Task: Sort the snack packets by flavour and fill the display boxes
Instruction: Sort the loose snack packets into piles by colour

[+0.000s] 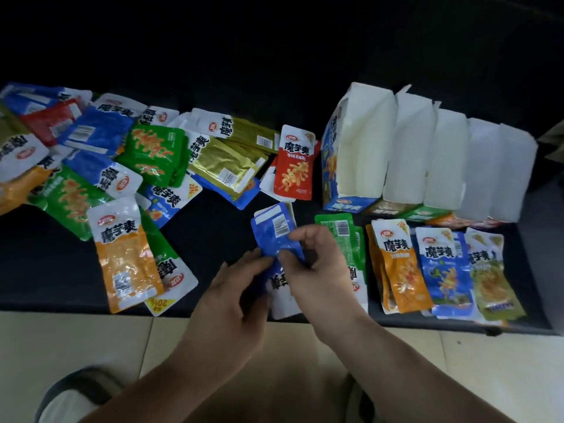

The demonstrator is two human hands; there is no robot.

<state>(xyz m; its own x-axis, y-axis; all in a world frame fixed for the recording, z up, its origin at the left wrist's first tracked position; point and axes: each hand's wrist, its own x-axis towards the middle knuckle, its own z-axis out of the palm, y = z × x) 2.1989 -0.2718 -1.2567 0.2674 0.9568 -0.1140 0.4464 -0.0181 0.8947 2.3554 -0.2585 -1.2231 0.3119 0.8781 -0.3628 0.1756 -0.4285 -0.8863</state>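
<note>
Starting at the left, a loose heap of mixed foil snack packets (122, 166) in blue, green, gold, orange and red sprawls over the dark bench (207, 239). My left grip (232, 297) curls round the near end of a small bundle of glossy blue foil packets (274, 233). My right grip (320, 270) pinches its middle between thumb and fingertips. The bundle sits between my hands over the bench's near edge. Its long axis points away from me and leans slightly left, with the barcode backs up and one white printed end showing underneath. I judge it belongs on the sorted blue pile (445, 270) to the right, past the green pile (338, 233) and orange pile (396, 270), before the row of white-lined cardboard display boxes (412, 154). My right grip is nearer.
</note>
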